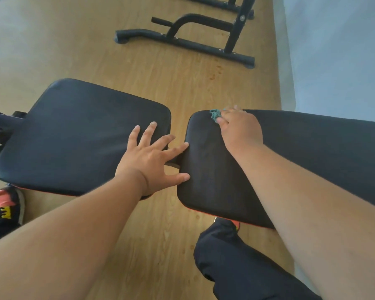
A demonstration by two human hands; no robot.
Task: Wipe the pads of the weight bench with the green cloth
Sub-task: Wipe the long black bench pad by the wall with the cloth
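Wooden floor (165,87) | our left hand (154,154) splayed flat, bracing seat pad (74,135) | right hand (240,128) presses green cloth (214,115) at back pad (312,148)'s 12 o'clock edge

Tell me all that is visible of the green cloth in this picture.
Only a small part of the green cloth shows: a teal, shaggy fringe of short looped strands, like microfibre or chenille. It sticks out from under the fingers of the right hand, which covers the rest, so its full size and shape cannot be told. It lies on the far corner of the right black pad of the bench, near the gap between the two pads. Only that hand and that pad touch it.
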